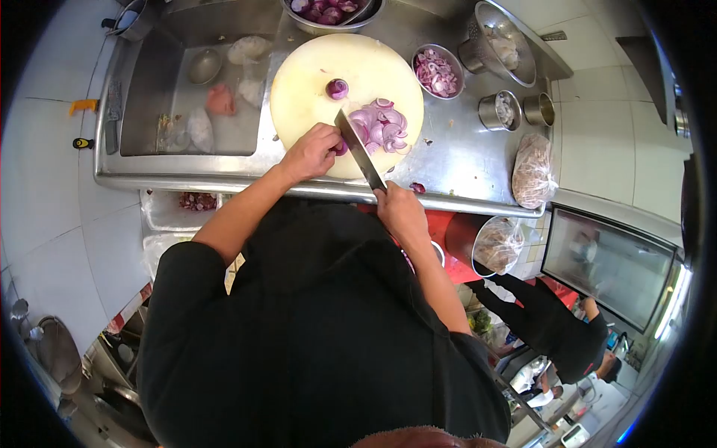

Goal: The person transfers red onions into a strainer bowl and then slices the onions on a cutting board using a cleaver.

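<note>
My right hand (399,211) grips the handle of a kitchen knife (361,153), its blade angled up and to the left over a round, cream-coloured cutting board (302,82). Beside the blade, the curled fingers of my left hand (312,152) press on a piece of red onion (341,148), partly hidden by them. To the right of the knife lies a loose pile of sliced onion (385,128). Farther up the board rests another piece of purple onion (337,89).
A metal bowl of sliced onion (437,72) stands right of the board, with a bowl of onions (328,15) behind. A colander (530,63), small metal pots (539,110) and a plastic bag (532,172) are rightward. The sink (160,86) is left. Another person (560,325) stands lower right.
</note>
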The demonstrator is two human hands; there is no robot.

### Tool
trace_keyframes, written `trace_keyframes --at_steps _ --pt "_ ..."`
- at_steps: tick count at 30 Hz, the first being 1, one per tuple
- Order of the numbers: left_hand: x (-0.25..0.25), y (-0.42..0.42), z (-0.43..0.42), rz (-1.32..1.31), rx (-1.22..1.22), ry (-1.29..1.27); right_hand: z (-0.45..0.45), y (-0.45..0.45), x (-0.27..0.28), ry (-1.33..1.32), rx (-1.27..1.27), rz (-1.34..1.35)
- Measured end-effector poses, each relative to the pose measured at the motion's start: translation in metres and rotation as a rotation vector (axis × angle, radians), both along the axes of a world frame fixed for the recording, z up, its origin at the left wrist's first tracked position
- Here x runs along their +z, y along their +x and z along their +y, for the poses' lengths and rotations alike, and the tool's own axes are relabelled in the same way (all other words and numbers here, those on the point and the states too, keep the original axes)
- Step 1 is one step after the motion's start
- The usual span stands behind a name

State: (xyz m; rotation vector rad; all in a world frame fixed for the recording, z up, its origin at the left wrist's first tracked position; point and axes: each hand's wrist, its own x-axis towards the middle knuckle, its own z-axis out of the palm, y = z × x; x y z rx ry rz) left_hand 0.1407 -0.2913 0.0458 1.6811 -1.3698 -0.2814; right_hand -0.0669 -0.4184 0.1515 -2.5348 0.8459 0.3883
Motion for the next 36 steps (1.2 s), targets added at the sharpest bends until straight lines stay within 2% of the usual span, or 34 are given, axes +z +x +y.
trace_keyframes --at_steps 4,8,14,17,20,23,30,32,36 --pt "-0.001 0.000 -0.001 -0.013 0.022 -0.014 0.001 0.017 -0.020 0.010 -0.025 -0.022" --pt "-0.001 0.000 -0.001 -0.016 0.026 -0.041 -0.004 0.001 0.005 0.003 0.019 -0.033" --pt "-0.005 0.000 0.002 0.011 0.031 0.032 0.000 0.011 -0.028 -0.011 0.007 -0.031" --pt "-0.003 0.000 0.001 -0.001 0.040 -0.013 -0.002 0.005 0.004 0.000 0.042 -0.038" --pt "-0.005 -0.004 0.003 0.002 0.063 -0.025 0.001 -0.001 0.012 0.016 0.019 -0.014" --pt "-0.007 -0.004 0.003 0.003 0.066 -0.020 0.001 0.006 -0.037 0.018 0.010 0.008" --pt "-0.008 -0.004 0.006 0.020 0.069 -0.026 -0.003 0.002 0.018 0.079 0.000 0.049" --pt "-0.010 -0.004 0.008 0.021 0.078 -0.001 0.001 -0.001 -0.021 0.060 0.002 0.049" --pt "-0.007 -0.005 0.005 0.025 0.099 -0.042 0.000 0.012 -0.032 0.051 -0.006 0.031"
